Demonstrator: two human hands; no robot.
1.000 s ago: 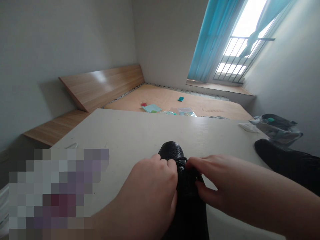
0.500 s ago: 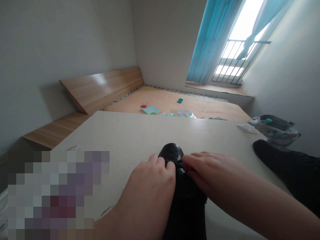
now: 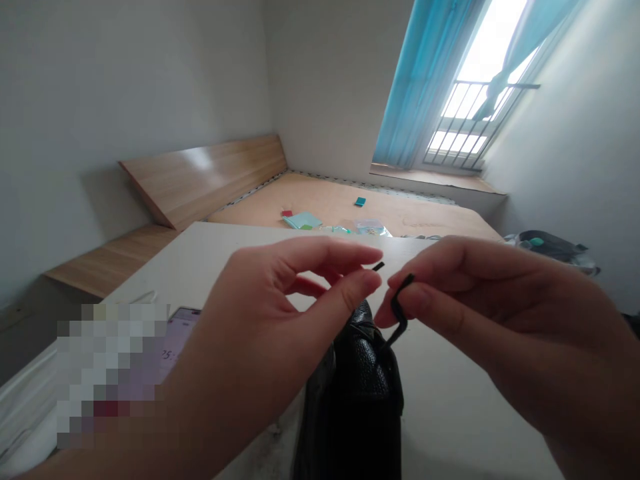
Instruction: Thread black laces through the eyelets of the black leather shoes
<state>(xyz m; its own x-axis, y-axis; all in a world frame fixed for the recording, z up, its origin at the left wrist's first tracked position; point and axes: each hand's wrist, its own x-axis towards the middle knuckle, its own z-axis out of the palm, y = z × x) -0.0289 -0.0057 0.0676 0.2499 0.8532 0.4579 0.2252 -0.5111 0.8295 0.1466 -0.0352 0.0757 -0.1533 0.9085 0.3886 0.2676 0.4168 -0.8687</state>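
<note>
A black leather shoe with a grained surface stands on the white table, its toe pointing away from me. Above its left side, my left hand is closed in a pinch, with a short black shoelace tip showing between thumb and forefinger. My right hand grips another black shoelace end between thumb and fingers; this lace bends down to the shoe's front. The two hands are close together but apart. My left hand and forearm cover part of the shoe's left side.
The white table carries a phone at left, partly blurred out. Beyond lies a bed base with small packets on it. A dark bag stands behind my right hand. A wooden headboard leans at the far left.
Both hands have risen from the shoe's top, each now with a lace end in its fingers. The shoe has shifted slightly left. My right hand now largely hides the second shoe on the right.
</note>
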